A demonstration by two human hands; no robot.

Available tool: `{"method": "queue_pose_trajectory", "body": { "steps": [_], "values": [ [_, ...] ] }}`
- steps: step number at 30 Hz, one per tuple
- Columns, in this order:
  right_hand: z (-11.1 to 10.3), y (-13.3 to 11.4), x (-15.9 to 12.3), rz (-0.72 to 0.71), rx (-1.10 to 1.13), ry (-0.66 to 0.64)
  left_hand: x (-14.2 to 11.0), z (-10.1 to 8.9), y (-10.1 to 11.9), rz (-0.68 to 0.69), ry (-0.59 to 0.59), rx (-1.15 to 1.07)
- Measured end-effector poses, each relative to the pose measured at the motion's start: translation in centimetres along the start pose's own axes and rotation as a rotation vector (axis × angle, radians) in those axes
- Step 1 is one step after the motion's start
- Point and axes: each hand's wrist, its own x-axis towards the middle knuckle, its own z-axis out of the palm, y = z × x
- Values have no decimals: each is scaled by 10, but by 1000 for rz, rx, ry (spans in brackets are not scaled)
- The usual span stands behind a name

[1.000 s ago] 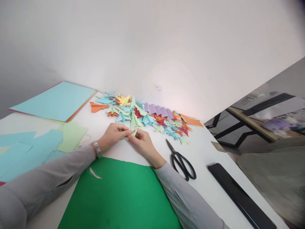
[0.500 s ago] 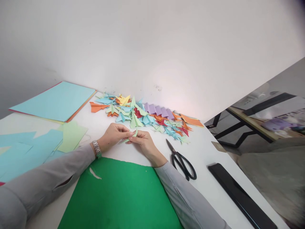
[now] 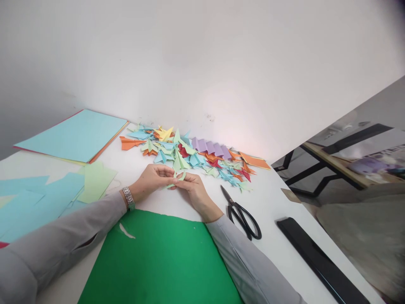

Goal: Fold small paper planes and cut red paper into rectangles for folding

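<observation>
On the white table (image 3: 268, 190), we are noting a green sheet (image 3: 158, 261) lying nearest. Just beyond it, the left hand (image 3: 151, 177) and right hand (image 3: 196, 192) are pinching a light-green folded paper (image 3: 182, 176) between thumbs and fingers. Scissors (image 3: 232, 203) are lying beside the right forearm; farther back, colored folded pieces (image 3: 180, 159) are crowding near the wall (image 3: 202, 63).

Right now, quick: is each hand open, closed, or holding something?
Left hand: closed, pinching a small light green piece of paper.
Right hand: closed, pinching the same piece.
</observation>
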Motion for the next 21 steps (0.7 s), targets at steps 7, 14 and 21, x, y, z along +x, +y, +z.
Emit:
{"method": "queue_pose_trajectory", "body": {
  "steps": [7,14,21],
  "values": [
    [-2,1,-1,-32,5,30,2,-5,-2,-49,-33,-77],
    [0,1,-1,-39,3,30,4,-8,-1,-120,-57,-163],
    [0,1,-2,-41,-51,27,5,-7,-2,-144,-11,-215]
  ]
}}
